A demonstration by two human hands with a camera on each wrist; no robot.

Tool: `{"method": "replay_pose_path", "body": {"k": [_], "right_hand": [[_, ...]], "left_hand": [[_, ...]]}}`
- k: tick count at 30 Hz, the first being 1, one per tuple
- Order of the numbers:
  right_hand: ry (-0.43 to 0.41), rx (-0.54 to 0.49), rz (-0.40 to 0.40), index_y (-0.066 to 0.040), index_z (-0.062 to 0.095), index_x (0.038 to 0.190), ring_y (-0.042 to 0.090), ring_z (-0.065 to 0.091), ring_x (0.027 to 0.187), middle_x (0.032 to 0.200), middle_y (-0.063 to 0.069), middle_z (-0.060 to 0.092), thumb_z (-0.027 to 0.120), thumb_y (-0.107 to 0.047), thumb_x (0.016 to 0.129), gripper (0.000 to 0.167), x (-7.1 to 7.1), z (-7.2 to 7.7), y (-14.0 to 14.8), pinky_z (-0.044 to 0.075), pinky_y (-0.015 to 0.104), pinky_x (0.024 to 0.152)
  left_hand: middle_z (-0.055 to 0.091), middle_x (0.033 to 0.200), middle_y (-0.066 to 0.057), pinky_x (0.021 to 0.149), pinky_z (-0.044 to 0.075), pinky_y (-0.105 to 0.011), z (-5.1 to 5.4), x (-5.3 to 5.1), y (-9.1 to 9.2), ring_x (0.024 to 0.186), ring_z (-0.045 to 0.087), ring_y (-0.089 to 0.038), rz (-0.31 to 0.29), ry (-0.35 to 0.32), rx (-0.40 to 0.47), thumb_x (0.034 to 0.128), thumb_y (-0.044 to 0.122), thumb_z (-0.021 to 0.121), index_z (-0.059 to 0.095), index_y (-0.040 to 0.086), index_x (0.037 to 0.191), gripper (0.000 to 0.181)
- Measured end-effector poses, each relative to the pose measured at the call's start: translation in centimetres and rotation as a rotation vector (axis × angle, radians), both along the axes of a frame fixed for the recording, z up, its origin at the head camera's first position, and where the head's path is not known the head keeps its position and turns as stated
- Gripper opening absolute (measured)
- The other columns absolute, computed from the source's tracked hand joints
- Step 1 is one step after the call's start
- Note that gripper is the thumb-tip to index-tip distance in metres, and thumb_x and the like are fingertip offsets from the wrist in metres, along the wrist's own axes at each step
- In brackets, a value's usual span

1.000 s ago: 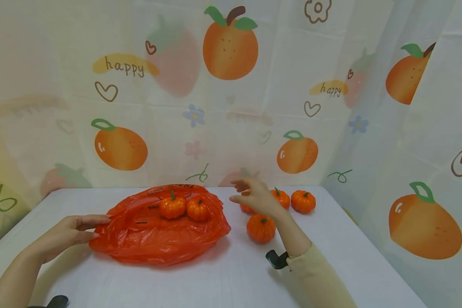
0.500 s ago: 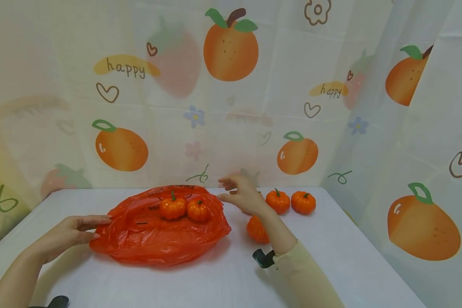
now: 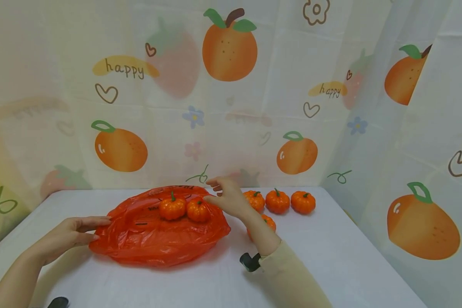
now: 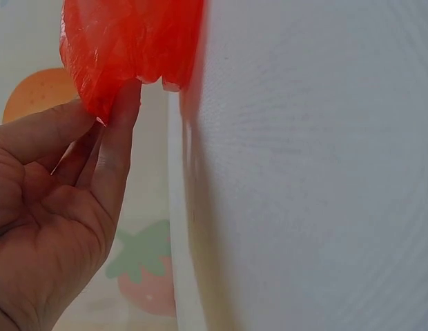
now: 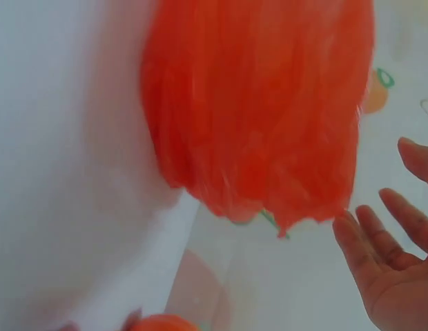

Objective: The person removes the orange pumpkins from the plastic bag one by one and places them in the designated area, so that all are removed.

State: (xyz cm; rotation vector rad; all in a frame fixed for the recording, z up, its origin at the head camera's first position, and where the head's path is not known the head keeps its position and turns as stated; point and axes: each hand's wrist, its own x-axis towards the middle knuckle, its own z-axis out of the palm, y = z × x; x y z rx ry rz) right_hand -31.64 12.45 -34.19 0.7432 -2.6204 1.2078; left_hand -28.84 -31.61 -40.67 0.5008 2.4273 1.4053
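Note:
A crumpled red plastic bag (image 3: 154, 239) lies on the white table. Two small orange pumpkins, one larger (image 3: 172, 208) and one smaller (image 3: 197, 209), sit within its outline; whether they are inside or on top I cannot tell. At the bag's left end my left hand (image 3: 67, 237) pinches its edge between thumb and fingers, clearer in the left wrist view, where the bag's corner (image 4: 103, 103) is between them. My right hand (image 3: 231, 199) is over the bag's right end, fingers spread and holding nothing. One of its fingertips (image 5: 344, 219) is at the bag's rim.
Several more pumpkins are at the right: a row of three (image 3: 278, 202) near the back edge and one (image 3: 268, 223) partly behind my right forearm. A curtain printed with fruit (image 3: 231, 107) hangs behind the table (image 3: 331, 256).
My right hand has moved left, from the pumpkins at the right to the bag's right end. My left hand and the bag have stayed in place.

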Motion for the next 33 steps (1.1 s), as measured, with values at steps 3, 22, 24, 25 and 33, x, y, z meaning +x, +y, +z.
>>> {"method": "replay_pose_path", "body": {"k": [3,22,24,25,33], "right_hand": [[-0.004,-0.009,-0.002,-0.007,0.061,0.13,0.035,0.062,0.118,0.132,0.015,0.062,0.074,-0.022,0.089,0.046,-0.1,-0.2,-0.8,0.053,0.048,0.1],[-0.01,0.126,-0.051,-0.007,0.061,0.131,0.026,0.059,0.121,0.132,0.01,0.062,0.073,-0.026,0.089,0.048,-0.3,-1.3,-5.8,0.05,0.036,0.102],[-0.01,0.141,-0.062,-0.008,0.062,0.131,0.026,0.056,0.124,0.134,0.009,0.062,0.074,-0.028,0.088,0.049,-0.4,-1.5,-6.3,0.048,0.038,0.106],[-0.011,0.153,-0.069,-0.009,0.062,0.131,0.025,0.056,0.126,0.134,0.008,0.062,0.074,-0.029,0.088,0.049,-0.4,-1.6,-6.6,0.047,0.037,0.107],[-0.025,0.153,-0.094,-0.012,0.062,0.131,0.021,0.057,0.125,0.134,0.003,0.063,0.075,-0.031,0.086,0.05,-1.3,-2.5,-8.3,0.048,0.035,0.106]], "left_hand": [[0.056,0.116,0.04,0.082,0.057,-0.023,-0.1,0.0,0.0,0.103,0.051,0.023,0.0,-0.001,-0.001,0.0959,0.011,0.057,0.049,-0.001,0.142,0.048],[0.054,0.117,0.042,0.082,0.056,-0.02,0.0,0.0,0.0,0.104,0.049,0.026,-0.011,0.022,-0.004,0.0967,0.013,0.057,0.049,-0.002,0.141,0.047],[0.054,0.117,0.042,0.082,0.056,-0.02,0.0,0.0,0.0,0.105,0.048,0.026,-0.006,0.028,-0.009,0.0964,0.013,0.057,0.05,-0.002,0.14,0.047],[0.053,0.117,0.042,0.082,0.056,-0.02,0.0,0.0,0.0,0.104,0.048,0.026,-0.003,0.03,-0.012,0.0963,0.013,0.058,0.05,-0.002,0.14,0.047],[0.055,0.117,0.041,0.082,0.056,-0.02,-0.2,-0.1,-0.2,0.105,0.049,0.025,-0.011,0.021,0.009,0.0963,0.012,0.058,0.05,-0.001,0.14,0.047]]}}
